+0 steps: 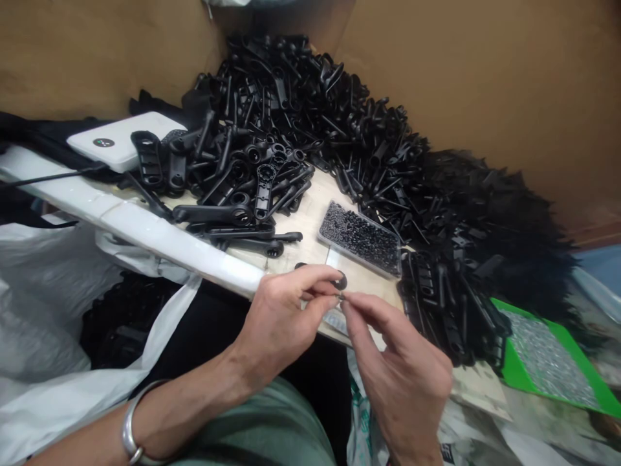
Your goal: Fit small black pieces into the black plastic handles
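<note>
My left hand (286, 314), with a metal bangle on its wrist, is closed in a pinch over the table's front edge. A black part with a rounded end (340, 280) shows at its fingertips. My right hand (398, 356) meets it from the right, thumb and forefinger pinched at a tiny piece too small to name. Just beyond the hands is a clear box (361, 239) filled with small black pieces. Long black plastic parts (237, 220) lie left of the box.
A large heap of black parts (310, 110) covers the table's back. A white device (123, 139) sits at the left. Far right is a green tray (512, 362) of small shiny pieces. More black parts (451, 298) lie right of the box. White bags (43, 285) hang below left.
</note>
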The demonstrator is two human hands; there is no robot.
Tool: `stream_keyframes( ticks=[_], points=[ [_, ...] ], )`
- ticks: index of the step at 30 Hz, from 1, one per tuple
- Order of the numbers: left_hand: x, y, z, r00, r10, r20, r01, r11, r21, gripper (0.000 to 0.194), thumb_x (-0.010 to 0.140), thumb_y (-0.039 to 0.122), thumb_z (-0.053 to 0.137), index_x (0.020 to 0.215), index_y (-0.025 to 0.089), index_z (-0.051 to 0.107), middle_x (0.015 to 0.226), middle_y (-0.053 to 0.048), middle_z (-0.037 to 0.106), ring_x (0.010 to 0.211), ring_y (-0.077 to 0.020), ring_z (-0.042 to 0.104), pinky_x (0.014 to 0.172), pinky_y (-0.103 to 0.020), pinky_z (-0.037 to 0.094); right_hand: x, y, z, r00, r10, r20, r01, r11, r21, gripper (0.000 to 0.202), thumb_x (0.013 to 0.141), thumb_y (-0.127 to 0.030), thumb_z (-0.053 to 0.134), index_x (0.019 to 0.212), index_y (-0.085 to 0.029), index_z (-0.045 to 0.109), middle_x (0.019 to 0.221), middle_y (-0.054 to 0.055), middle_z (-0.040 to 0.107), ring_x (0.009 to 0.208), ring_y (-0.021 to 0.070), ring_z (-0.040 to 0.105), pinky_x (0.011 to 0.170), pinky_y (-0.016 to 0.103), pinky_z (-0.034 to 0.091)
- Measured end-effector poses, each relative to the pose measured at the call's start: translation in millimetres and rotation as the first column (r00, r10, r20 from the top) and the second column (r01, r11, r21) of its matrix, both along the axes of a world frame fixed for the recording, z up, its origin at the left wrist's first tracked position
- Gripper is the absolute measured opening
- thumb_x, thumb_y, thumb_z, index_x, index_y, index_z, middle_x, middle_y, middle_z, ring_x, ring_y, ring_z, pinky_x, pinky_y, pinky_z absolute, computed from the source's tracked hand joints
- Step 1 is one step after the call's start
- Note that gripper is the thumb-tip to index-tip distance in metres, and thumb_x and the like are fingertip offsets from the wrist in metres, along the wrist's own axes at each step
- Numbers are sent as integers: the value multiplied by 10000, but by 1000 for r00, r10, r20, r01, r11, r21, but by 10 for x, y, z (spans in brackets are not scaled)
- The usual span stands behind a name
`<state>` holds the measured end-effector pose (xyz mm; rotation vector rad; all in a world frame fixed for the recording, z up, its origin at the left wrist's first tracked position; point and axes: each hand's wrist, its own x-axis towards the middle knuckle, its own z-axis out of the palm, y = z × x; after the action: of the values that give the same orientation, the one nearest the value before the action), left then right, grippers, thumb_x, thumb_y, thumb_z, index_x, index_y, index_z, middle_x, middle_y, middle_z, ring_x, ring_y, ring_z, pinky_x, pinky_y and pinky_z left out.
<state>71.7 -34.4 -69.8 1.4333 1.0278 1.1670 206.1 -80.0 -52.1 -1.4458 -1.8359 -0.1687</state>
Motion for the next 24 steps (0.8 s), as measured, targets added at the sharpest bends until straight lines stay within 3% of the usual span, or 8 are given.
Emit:
stream_keyframes(
  ticks=[5, 12, 21, 24],
  points=[
    [20, -13, -30, 1000, 2, -24, -2, 999, 37, 274, 772, 61, 593, 994, 206, 661, 856, 40, 702, 776, -81, 655, 758, -179, 538, 0, -22, -38, 1000, -16, -8, 16, 1000, -5, 197, 805, -70, 670, 980, -161, 668, 887, -5, 718, 713, 85, 672, 779, 155, 525],
    [55, -20, -69, 999, -31, -18, 32, 997, 75, 285, 793, 74, 564, 1035, 206, 637, 874, 28, 679, 788, -90, 639, 757, -207, 537, 13, -56, -74, 994, -36, 106, 30, 998, 63, 255, 796, -45, 674, 1024, -157, 649, 918, 10, 724, 718, 95, 675, 797, 170, 523],
    [69, -30, -21, 996, -60, 61, 56, 997, 54, 285, 778, 69, 573, 1039, 167, 632, 864, 14, 669, 783, -87, 643, 748, -182, 537, 10, -61, -31, 993, -78, -86, 75, 996, -49, 163, 828, -131, 662, 986, -167, 676, 896, 4, 722, 690, 103, 672, 758, 179, 541],
    [64, -37, -40, 997, -56, 51, 53, 997, 59, 309, 776, 61, 578, 1059, 172, 632, 864, 19, 675, 774, -83, 645, 745, -176, 538, 16, -59, -11, 980, -87, -179, 58, 986, -157, 125, 844, -168, 647, 961, -188, 687, 874, -7, 719, 702, 107, 675, 734, 179, 544]
  ],
)
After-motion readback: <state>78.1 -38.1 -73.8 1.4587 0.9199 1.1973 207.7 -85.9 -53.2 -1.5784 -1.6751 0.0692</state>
